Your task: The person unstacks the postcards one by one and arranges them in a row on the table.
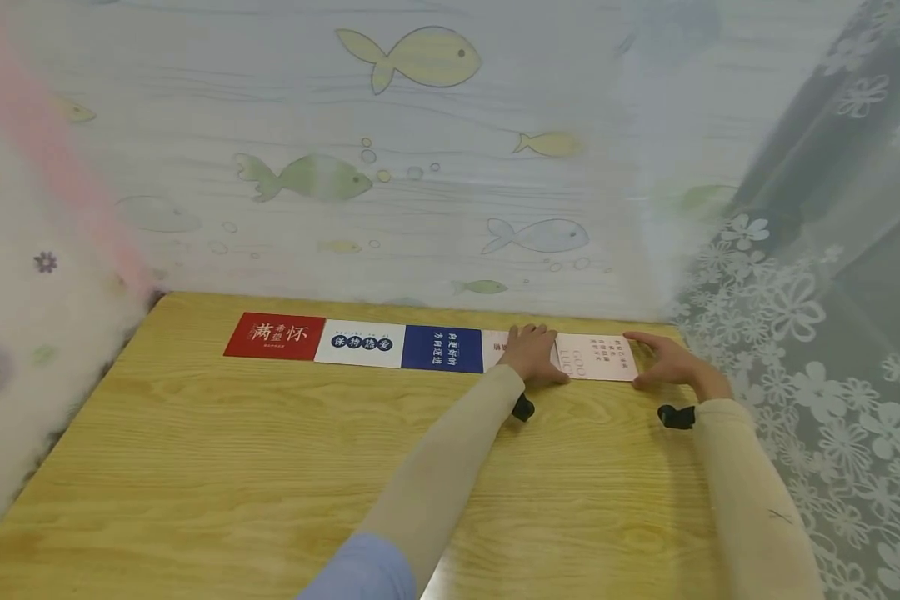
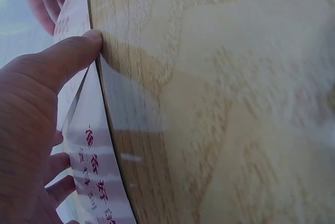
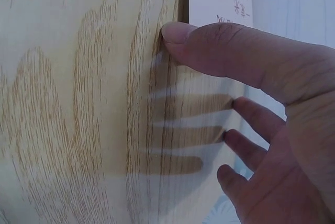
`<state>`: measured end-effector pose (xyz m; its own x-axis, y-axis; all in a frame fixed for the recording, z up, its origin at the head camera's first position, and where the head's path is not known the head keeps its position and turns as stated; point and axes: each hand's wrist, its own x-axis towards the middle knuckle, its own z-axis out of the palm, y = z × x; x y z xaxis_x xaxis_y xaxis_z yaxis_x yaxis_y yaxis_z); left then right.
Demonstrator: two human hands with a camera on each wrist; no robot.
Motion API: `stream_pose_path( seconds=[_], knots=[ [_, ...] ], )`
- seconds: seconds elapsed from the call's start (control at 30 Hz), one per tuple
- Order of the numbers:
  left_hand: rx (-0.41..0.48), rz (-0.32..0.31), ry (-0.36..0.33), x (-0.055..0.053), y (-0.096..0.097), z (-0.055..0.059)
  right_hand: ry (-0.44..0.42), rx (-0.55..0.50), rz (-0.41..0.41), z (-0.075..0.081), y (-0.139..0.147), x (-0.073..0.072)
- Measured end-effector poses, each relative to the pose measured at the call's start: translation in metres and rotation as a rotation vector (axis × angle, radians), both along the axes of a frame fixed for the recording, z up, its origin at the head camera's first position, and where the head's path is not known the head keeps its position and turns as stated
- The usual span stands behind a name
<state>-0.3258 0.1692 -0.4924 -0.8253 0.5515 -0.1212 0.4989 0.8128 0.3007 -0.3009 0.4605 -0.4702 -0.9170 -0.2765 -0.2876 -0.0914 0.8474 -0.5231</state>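
Five-part wording aside, several printed cards lie end to end in a row: a red card (image 1: 273, 335), a white card (image 1: 359, 343), a dark blue card (image 1: 442, 349), a pale card with red print (image 1: 494, 343) and a pale pink card (image 1: 596, 357) at the right end. My left hand (image 1: 528, 354) lies across the join of the two pale cards, hiding part of them. Its thumb (image 2: 78, 51) presses at their near edge, fingers spread toward the far side. My right hand (image 1: 671, 367) spans the pink card's right end, thumb (image 3: 180, 38) at its near corner.
The cards lie on a wood-grain table (image 1: 270, 467), near its back edge. A pale fish-patterned curtain (image 1: 420, 167) hangs right behind the row. Sheer flowered lace (image 1: 855, 400) borders the table on the right, and a white flowered cloth (image 1: 30, 333) on the left.
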Motion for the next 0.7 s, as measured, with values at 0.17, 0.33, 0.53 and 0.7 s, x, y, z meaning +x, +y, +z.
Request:
stream_pose_path(
  seconds=[0.17,0.33,0.53,0.7],
  knots=[
    [-0.022,0.007,0.001,-0.001,0.006,-0.005,-0.008,-0.003,0.003,0.002,0.003,0.002],
    [-0.032,0.014,0.008,-0.005,0.010,-0.011,-0.018,-0.006,-0.008,0.001,0.004,0.002],
    [-0.042,0.004,0.010,-0.005,0.005,-0.010,-0.015,-0.012,0.002,-0.001,0.001,0.001],
    [0.066,-0.039,0.026,0.001,-0.017,-0.003,0.045,-0.026,-0.011,0.004,-0.006,0.010]
  ],
)
